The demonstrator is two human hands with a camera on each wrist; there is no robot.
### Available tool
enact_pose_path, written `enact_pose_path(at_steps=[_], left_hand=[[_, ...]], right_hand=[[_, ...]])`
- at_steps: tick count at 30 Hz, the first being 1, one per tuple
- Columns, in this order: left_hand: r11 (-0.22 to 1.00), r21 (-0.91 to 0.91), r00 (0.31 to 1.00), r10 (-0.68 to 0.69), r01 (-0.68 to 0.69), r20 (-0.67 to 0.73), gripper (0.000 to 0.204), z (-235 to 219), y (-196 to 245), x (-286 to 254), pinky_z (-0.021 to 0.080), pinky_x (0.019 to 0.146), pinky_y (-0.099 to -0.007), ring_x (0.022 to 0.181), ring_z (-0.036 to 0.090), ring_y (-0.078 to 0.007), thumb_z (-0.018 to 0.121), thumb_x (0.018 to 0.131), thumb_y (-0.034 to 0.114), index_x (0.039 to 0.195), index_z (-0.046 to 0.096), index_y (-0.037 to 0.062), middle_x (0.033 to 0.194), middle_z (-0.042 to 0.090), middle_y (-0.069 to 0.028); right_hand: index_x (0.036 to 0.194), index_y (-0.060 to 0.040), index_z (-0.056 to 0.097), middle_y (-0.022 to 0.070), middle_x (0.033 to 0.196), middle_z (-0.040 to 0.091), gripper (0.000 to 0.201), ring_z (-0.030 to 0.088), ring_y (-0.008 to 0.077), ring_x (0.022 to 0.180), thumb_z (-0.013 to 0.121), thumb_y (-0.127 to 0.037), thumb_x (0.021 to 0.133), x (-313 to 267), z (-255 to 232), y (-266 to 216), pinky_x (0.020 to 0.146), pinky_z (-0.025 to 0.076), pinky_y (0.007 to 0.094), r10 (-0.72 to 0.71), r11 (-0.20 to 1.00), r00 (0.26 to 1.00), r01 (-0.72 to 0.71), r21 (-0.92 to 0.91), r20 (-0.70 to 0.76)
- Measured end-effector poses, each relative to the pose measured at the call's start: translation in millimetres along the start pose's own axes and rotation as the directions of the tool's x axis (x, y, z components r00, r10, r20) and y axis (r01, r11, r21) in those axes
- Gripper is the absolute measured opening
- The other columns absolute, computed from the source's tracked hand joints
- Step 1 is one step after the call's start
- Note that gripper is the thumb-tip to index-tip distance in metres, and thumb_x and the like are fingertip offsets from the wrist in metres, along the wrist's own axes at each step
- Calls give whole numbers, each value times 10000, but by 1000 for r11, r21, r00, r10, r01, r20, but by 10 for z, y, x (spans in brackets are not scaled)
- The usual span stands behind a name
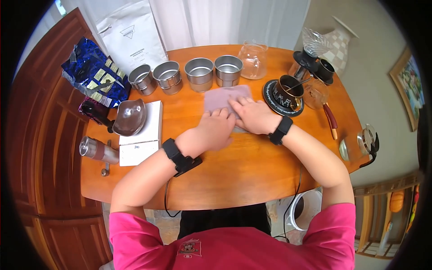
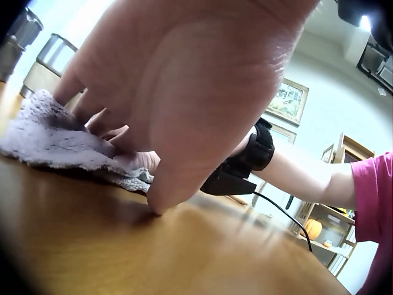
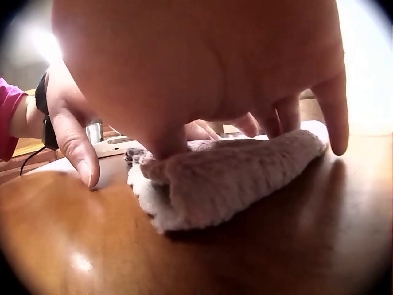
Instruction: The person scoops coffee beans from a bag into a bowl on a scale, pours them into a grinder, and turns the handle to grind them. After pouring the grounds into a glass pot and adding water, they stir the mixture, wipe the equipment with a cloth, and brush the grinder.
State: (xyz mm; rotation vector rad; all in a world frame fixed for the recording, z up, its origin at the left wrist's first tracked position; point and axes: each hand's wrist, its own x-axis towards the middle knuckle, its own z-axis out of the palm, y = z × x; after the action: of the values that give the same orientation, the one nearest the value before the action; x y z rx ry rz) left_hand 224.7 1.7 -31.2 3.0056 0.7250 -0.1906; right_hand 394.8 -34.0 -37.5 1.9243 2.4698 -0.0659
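The folded lilac cloth (image 1: 217,98) lay left of the black cup (image 1: 282,93), near its one saucer (image 1: 271,102); the cloth's far edge pointed toward the steel cups (image 1: 199,81), its near part was hidden under my hands, and I could not tell which way its long axis ran; my left hand (image 1: 215,130) rested on it, fingers fairly straight with narrow gaps between them, thumb touching the table (image 1: 252,175); my right hand (image 1: 257,118), nearer the black cup, had its fingers spread wide and pressing on the cloth.

The table was glossy orange-brown wood; a panelled wooden door (image 1: 45,112) stood far left of the black cup, a white curtain (image 1: 216,22) hung beyond it, and a framed picture (image 1: 407,81) hung to its right.

Left of the black cup I counted one steel cylinder (image 1: 99,150) with a brown band, one blue bag (image 1: 96,76), one brown bowl (image 1: 130,117), one white bag (image 1: 139,45), four steel cups in a row and one glass jug (image 1: 254,65); right of it, one glass pot (image 1: 352,147) with a black handle.
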Motion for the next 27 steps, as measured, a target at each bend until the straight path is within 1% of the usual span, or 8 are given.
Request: enact_pose_path(at_steps=[2, 6, 8, 11, 15, 18, 20, 27], left_hand=[[991, -116, 995, 53, -62, -82, 621, -74, -29, -27, 370, 924, -446, 1140, 427, -355, 631, 762, 326, 1217, 396, -25, 1229, 424, -230], [991, -125, 983, 13, -37, -185, 623, -220, -130, -223, 358, 940, -441, 1152, 413, -366, 626, 771, 307, 1236, 380, -26, 1237, 415, -232], [999, -46, 968, -33, 22, -249, 631, -398, -222, -398, 373, 932, -433, 1132, 431, -376, 625, 774, 290, 1250, 365, -33, 1220, 428, -242], [979, -105, 945, -199, 177, -259, 619, -716, -455, -570, 413, 898, -400, 1064, 486, -384, 628, 774, 270, 1240, 365, -40, 1167, 471, -251], [884, -141, 862, -466, 445, -199, 606, -1036, -913, -628, 421, 881, -400, 1052, 487, -396, 624, 777, 274, 1237, 362, -20, 1164, 465, -265], [780, -79, 770, -626, 621, -121, 589, -1073, -1410, -557, 432, 872, -402, 1042, 501, -408, 641, 759, 292, 1181, 390, -32, 1160, 456, -283], [729, -11, 728, -683, 684, -57, 651, -1048, -1639, -511, 436, 871, -407, 1042, 503, -415, 670, 718, 321, 1185, 391, -37, 1164, 448, -295], [636, 42, 636, -771, 770, 34, 715, -960, -1929, -297, 451, 865, -403, 1069, 511, -378, 702, 664, 328, 1205, 398, -27, 1203, 454, -246]], right_hand=[[1272, -62, 391, 182, 1138, 498, 532, 507, 327, 1044, 504, -366, 850, -76, -13, 53, 823, 445, 400, 56, 993, 998, -56, -108, -2], [1237, -26, 435, 206, 1026, 532, 544, 535, 314, 964, 512, -391, 841, -293, -41, 31, 740, 472, 376, 78, 980, 997, -79, -181, -17], [1260, -36, 421, 223, 1035, 524, 562, 510, 333, 987, 523, -390, 834, -355, 29, -88, 755, 459, 391, 85, 972, 996, -87, -217, -16], [1276, -63, 419, 242, 1070, 505, 572, 479, 346, 1016, 536, -393, 824, -308, 112, -324, 777, 442, 413, 32, 977, 997, -46, -206, -71], [1279, -90, 426, 253, 1110, 484, 572, 459, 354, 1040, 545, -403, 816, 29, 106, -615, 799, 432, 430, -67, 988, 997, 61, -143, -36], [1269, -94, 436, 225, 1119, 480, 585, 455, 344, 1044, 554, -431, 806, 402, 135, -766, 797, 438, 426, -185, 978, 971, 167, -125, -151], [1262, -84, 439, 189, 1114, 481, 610, 454, 333, 1045, 557, -462, 798, 595, -5, -901, 789, 446, 427, -224, 973, 975, 223, 57, 6], [1230, -123, 480, 134, 1065, 493, 549, 485, 292, 991, 562, -441, 790, 782, 182, -1141, 734, 464, 407, -299, 950, 945, 308, 52, -135]])
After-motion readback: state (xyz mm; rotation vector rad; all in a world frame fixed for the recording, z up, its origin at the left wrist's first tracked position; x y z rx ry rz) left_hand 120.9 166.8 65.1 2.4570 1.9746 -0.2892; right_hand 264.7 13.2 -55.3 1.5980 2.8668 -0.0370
